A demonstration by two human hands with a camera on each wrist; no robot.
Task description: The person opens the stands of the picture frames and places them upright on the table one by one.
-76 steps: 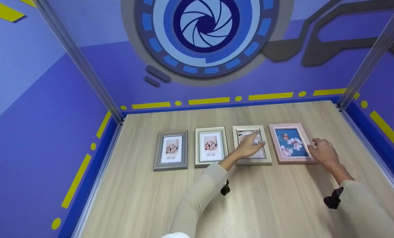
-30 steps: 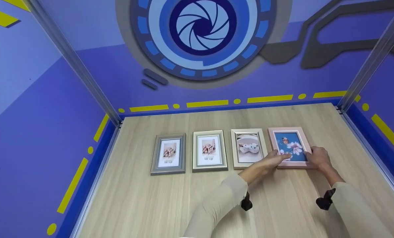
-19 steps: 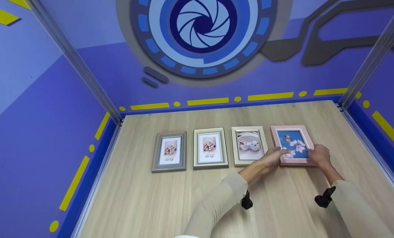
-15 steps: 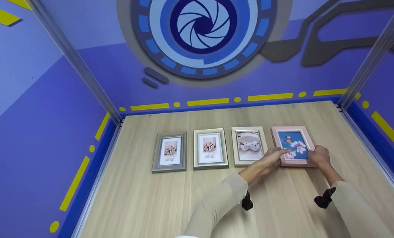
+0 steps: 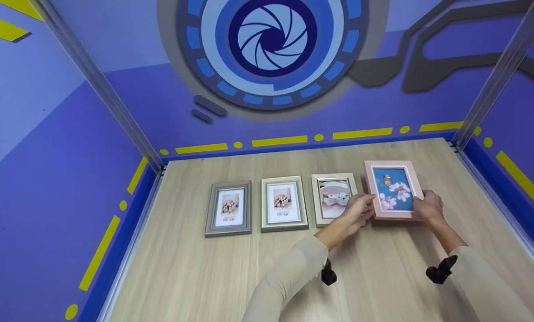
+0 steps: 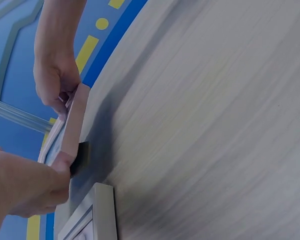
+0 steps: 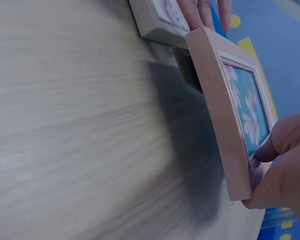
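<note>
A pink photo frame [image 5: 394,190] with a blossom picture is lifted off the table, its shadow showing beneath it in the right wrist view. My right hand [image 5: 429,206] grips its right edge, thumb on the front. At the left edge, my left hand [image 5: 356,214] touches the frame with its fingertips; in the right wrist view those fingers [image 7: 190,10] look fairly straight. A dark piece [image 7: 187,70] juts out from under the pink frame. Under the left hand's side lies a cream frame [image 5: 334,199] with a picture of white spotted shapes, partly covered.
Further left on the wooden table [image 5: 195,277] lie a silver-gold frame [image 5: 284,203] and a grey frame [image 5: 228,208], in a row with the cream one. A blue-purple back wall [image 5: 132,107] and side walls with metal posts enclose the table.
My left hand came from over the cream frame to the pink frame, and its thumb has since left the front. The pink frame has risen and shifted slightly away from me.
</note>
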